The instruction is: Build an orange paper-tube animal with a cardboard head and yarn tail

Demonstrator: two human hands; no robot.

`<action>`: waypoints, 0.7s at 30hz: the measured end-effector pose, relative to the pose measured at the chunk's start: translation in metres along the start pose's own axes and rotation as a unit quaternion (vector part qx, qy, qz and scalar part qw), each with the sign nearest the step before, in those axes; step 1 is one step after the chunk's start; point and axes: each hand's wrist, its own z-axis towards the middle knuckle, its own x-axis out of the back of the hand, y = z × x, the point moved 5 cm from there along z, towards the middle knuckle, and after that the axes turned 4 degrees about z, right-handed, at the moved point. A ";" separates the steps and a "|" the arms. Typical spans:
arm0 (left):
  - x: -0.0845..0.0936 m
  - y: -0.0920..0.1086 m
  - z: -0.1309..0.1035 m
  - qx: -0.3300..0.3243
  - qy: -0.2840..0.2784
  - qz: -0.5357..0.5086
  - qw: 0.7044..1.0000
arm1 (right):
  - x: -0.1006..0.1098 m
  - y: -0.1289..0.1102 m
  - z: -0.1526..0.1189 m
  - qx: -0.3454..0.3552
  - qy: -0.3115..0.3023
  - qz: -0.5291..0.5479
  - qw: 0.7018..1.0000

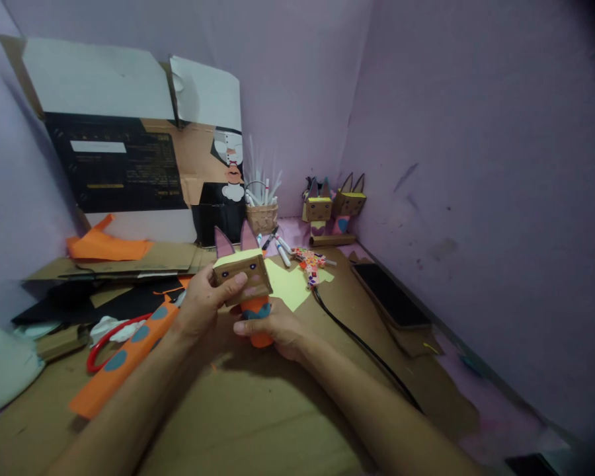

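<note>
In the head view, the left hand (pixel 203 301) is gripping the box-shaped head of a cardboard figure (pixel 242 276), its thumb pressing on the face below the eyes and its other fingers curling behind, mostly hidden. The right hand (pixel 282 327) is holding the figure's orange lower part, its thumb lying across the front near a blue patch and its fingers closing around the far side. The figure is standing nearly upright between the hands, above the brown cardboard sheet (pixel 258 423), and its two pointed ears are rising from the yellow top.

To the left, an orange strip with blue dots (pixel 129 350) is lying beside the left forearm, with a red ring-shaped handle (pixel 96 357) showing next to it. Beyond the hands, yellow paper (pixel 292 284) is lying flat, and loose markers (pixel 281 251) are resting near a basket (pixel 262 218) that is holding pens and white sticks. A glue gun with a patterned covering (pixel 311 264) is resting on the yellow paper, its black cord running toward the lower right. Two similar figures (pixel 319 209) are standing by the wall, and a dark phone-like slab (pixel 391 296) is lying at the right
</note>
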 end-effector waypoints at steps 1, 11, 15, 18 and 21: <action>0.001 -0.001 0.000 -0.006 -0.001 0.006 1.000 | 0.000 0.002 0.000 -0.007 0.001 -0.001 1.000; 0.000 -0.003 -0.008 -0.016 0.011 0.035 0.999 | -0.001 0.005 -0.001 -0.033 0.023 -0.066 0.997; 0.007 -0.004 -0.006 -0.033 0.020 0.073 0.997 | 0.002 0.004 0.001 -0.017 0.033 -0.088 0.995; 0.010 -0.005 -0.006 -0.037 0.021 0.084 0.996 | 0.003 0.004 0.002 -0.011 0.031 -0.099 0.995; 0.010 -0.003 -0.007 -0.045 0.018 0.101 0.994 | 0.003 0.003 0.001 -0.002 0.026 -0.100 0.995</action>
